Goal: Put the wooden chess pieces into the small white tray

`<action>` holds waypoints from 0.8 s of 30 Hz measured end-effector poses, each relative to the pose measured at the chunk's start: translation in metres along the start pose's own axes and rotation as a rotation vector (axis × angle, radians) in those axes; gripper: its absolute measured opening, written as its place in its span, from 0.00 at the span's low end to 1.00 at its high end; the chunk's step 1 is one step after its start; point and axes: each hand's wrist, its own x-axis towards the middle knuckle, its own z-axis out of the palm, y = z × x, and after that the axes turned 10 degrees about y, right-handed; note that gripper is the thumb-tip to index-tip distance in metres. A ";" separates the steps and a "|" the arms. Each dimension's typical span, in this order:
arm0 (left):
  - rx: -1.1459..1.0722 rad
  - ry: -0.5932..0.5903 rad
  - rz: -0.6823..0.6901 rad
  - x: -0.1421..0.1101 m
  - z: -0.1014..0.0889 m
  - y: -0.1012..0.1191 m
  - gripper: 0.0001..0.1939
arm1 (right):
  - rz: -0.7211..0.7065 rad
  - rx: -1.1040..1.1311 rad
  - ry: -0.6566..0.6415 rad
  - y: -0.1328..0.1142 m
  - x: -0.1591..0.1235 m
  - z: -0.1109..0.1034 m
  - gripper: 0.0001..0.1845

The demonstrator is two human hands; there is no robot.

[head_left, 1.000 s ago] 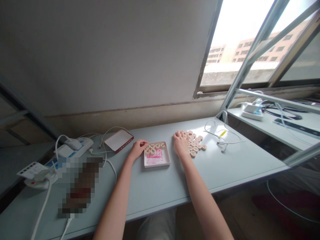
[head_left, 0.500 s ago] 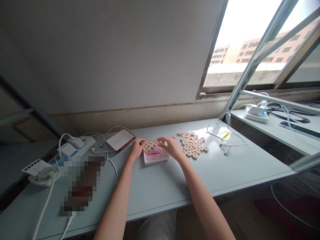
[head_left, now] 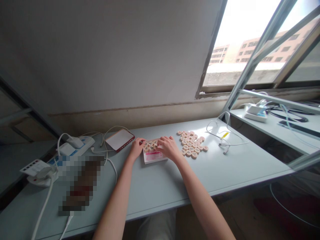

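A shallow white box (head_left: 155, 161) stands on the desk between my hands, with pink lines on its inside floor. Several round wooden Chinese chess pieces (head_left: 150, 147) with dark characters lie in rows along its far part. My left hand (head_left: 137, 148) grips the box's left edge near the far corner, thumb and fingers bent. Over the right side of the box my right hand (head_left: 169, 147) is bent down, its fingertips closed on a chess piece beside the others; the hand hides most of that piece. Many more loose pieces (head_left: 194, 154) are spread on the desk to the right.
A dark red-edged box lid (head_left: 119, 140) lies upturned left of the box. Power strips (head_left: 81, 146) and white cables (head_left: 113, 166) take up the left side, near a blurred-out object (head_left: 81, 183). A white cable (head_left: 231, 145) with a yellow tag lies right; a metal frame (head_left: 246, 73) rises behind.
My right hand has turned and lowered over the box's right side, its fingers now bent down among the pieces. The left hand stays at the box's edge.
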 end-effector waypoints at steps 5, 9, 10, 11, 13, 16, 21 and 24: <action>0.002 0.001 0.013 0.000 0.001 -0.001 0.09 | -0.008 0.009 0.020 -0.001 -0.001 -0.001 0.10; 0.003 -0.004 0.013 0.000 0.000 -0.001 0.09 | -0.017 0.051 -0.013 0.000 -0.001 -0.001 0.08; 0.004 -0.005 0.010 0.000 0.000 -0.001 0.09 | -0.011 0.057 -0.020 0.001 -0.001 -0.001 0.07; 0.003 -0.006 0.007 0.000 0.000 0.000 0.09 | -0.006 0.061 -0.026 0.001 -0.001 -0.001 0.07; 0.003 -0.009 0.002 0.000 0.000 0.000 0.10 | -0.002 0.061 -0.026 0.001 -0.001 -0.001 0.08; 0.009 -0.012 0.005 0.000 -0.001 0.001 0.10 | 0.014 0.048 -0.008 0.001 -0.002 0.000 0.12; 0.007 -0.016 0.024 0.000 0.000 -0.001 0.10 | 0.061 0.086 0.011 0.001 -0.002 0.000 0.15; -0.002 -0.007 0.031 0.000 0.001 -0.002 0.09 | 0.064 0.124 0.038 0.003 -0.002 -0.002 0.16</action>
